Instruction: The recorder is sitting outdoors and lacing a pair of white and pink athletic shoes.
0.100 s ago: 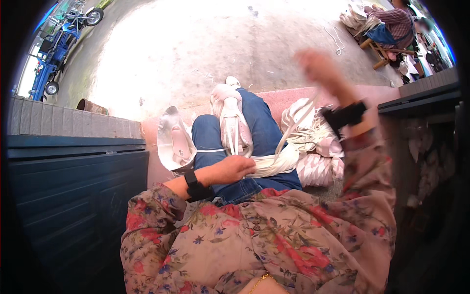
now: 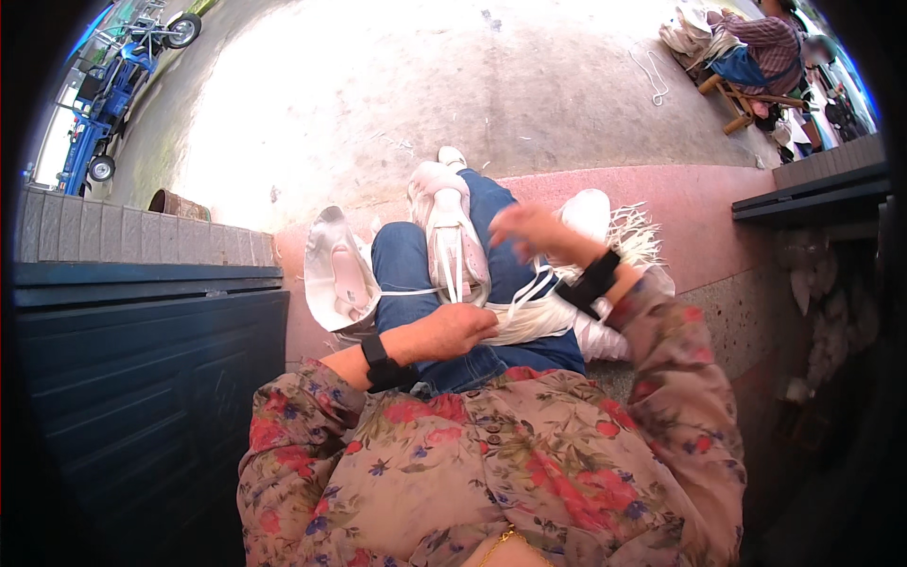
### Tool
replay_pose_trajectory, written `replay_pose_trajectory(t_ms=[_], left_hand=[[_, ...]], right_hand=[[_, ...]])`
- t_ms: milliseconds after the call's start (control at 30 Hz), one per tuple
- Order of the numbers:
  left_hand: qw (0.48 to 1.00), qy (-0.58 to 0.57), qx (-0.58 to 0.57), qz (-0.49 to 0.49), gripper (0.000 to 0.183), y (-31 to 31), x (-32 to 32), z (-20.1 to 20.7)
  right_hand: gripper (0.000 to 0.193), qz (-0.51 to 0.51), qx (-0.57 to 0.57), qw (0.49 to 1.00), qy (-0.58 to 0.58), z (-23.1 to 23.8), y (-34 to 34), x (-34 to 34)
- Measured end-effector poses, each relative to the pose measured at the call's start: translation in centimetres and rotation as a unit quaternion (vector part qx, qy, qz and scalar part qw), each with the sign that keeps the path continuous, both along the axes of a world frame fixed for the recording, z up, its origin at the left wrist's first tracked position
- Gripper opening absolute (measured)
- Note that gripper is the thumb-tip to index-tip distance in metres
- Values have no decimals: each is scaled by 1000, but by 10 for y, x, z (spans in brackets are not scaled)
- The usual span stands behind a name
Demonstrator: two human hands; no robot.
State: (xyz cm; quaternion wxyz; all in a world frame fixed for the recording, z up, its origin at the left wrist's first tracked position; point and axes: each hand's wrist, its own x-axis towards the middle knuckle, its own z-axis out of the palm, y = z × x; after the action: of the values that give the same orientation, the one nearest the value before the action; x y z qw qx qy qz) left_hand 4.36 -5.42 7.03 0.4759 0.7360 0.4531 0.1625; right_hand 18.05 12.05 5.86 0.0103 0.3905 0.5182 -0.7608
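A pale pink and white shoe (image 2: 450, 248) lies between my thighs, with white lace strands running down it. My left hand (image 2: 453, 331) is closed at its near end, fingers pressed against a bundle of white laces (image 2: 534, 319) draped over my lap. My right hand (image 2: 531, 232) hovers above my right thigh, close to the shoe; its fingers are curved and blurred, so I cannot tell if a lace is in them. Loose lace ends curl just below it. Another pale shoe piece (image 2: 342, 269) with a pink inside rests beside my left knee.
More white laces (image 2: 638, 236) and a rounded white piece (image 2: 586, 213) lie at my right. A dark blue cabinet (image 2: 151, 378) stands left, with a dark shelf (image 2: 812, 203) right. Blue vehicles (image 2: 104, 104) are far left; another person (image 2: 765, 47) sits far right.
My right hand has come down and left from out over the floor to above my right thigh. The raised lace strands have dropped slack. My left hand has barely moved.
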Motion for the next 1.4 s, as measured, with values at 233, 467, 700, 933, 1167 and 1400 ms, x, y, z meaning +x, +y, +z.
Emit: replay_pose_trajectory(t_ms=[233,467,700,933,1167,1400], left_hand=[[1000,2,27,-9,13,17,-8,-1],[898,309,300,92,14,90,-60,-44],[828,412,352,-144,9,112,-57,-58],[898,387,190,90,13,129,-60,-56],[960,229,-8,163,20,136,-84,-79],[954,286,-22,91,19,140,-59,-45]], right_hand=[[17,-153,-219,960,78,-54,-63,-27],[18,-65,-68,995,21,-47,-71,-9],[21,-12,2,1000,28,-45,-86,-10],[23,-36,16,998,41,-41,-80,-18],[22,-31,-16,999,26,-41,-84,-17],[22,-40,0,999,20,-41,-84,-14]])
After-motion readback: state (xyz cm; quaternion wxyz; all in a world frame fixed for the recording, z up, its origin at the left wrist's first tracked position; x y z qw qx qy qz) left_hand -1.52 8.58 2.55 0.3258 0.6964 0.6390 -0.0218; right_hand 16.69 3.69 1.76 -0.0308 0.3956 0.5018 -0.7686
